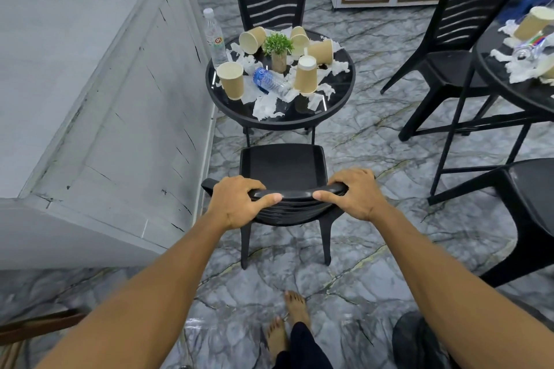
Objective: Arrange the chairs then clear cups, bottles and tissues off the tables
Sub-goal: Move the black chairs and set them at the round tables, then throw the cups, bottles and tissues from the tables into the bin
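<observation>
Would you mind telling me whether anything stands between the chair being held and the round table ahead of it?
Nothing visible does. The left hand and right hand grip the chair by its back; its seat front is near the rim of the table, with only the table's own legs in the gap.

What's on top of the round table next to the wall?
Several paper cups, a standing bottle, a lying bottle, a small potted plant and torn tissues. Anything under the tissues or the inverted cup is hidden.
</observation>
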Motion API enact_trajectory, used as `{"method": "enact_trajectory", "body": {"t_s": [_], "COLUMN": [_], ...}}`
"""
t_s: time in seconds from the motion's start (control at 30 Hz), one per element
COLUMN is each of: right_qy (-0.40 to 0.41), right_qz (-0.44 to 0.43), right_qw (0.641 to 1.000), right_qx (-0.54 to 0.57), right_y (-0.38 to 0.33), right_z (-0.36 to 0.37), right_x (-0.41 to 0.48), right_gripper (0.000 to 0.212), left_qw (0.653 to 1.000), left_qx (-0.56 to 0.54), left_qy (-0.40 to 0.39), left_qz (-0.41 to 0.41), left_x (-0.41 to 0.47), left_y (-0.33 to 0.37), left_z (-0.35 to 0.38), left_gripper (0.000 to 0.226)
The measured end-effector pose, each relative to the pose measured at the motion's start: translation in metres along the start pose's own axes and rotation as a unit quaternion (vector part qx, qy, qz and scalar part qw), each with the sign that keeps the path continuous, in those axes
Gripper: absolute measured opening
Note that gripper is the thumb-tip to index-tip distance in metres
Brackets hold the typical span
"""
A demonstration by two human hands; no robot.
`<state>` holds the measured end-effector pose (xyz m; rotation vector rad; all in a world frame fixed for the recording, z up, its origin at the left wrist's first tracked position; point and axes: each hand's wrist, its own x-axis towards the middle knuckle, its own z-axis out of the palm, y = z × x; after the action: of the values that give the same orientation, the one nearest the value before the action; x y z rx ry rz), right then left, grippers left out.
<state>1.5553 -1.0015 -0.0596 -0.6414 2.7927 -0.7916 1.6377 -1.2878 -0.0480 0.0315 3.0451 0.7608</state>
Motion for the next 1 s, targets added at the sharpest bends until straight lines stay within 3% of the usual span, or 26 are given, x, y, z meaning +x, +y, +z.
{"method": "enact_trajectory", "body": {"t_s": [0.1, 0.23, 0.33, 0.47, 0.57, 0.67, 0.77, 1.0], "right_qy": [-0.009, -0.058, -0.090, -0.079, -0.085, -0.139, -0.170, -0.196], "right_qz": [0.002, 0.030, 0.050, 0.049, 0.083, 0.115, 0.124, 0.129], "right_qw": [1.000, 0.998, 0.993, 0.995, 0.991, 0.977, 0.972, 0.971], "right_qx": [-0.005, 0.009, 0.058, 0.033, -0.058, -0.112, -0.107, -0.050], "right_y": [-0.003, -0.008, -0.010, -0.002, 0.024, 0.061, 0.103, 0.189], "right_z": [-0.004, -0.013, -0.029, -0.058, -0.084, -0.108, -0.131, -0.179], "right_x": [-0.003, -0.002, -0.003, 0.004, 0.017, 0.024, 0.029, 0.059], "right_gripper": [0.071, 0.071, 0.061, 0.043, 0.034, 0.033, 0.028, 0.031], "left_qw": [1.000, 0.993, 0.986, 0.988, 0.987, 0.983, 0.975, 0.968], "left_qx": [-0.005, -0.056, -0.131, -0.112, -0.111, -0.055, -0.043, -0.052], "left_qy": [-0.012, -0.093, -0.077, -0.063, -0.080, -0.158, -0.204, -0.219], "left_qz": [-0.011, -0.053, -0.072, -0.082, -0.082, -0.074, -0.080, -0.110], "left_x": [-0.002, 0.006, 0.019, 0.050, 0.083, 0.119, 0.153, 0.213], "left_y": [0.004, 0.005, 0.010, 0.046, 0.085, 0.127, 0.169, 0.240], "left_z": [-0.003, -0.012, -0.016, -0.015, -0.006, 0.011, 0.035, 0.084], "left_gripper": [0.071, 0.072, 0.049, 0.024, 0.025, 0.031, 0.038, 0.035]}}
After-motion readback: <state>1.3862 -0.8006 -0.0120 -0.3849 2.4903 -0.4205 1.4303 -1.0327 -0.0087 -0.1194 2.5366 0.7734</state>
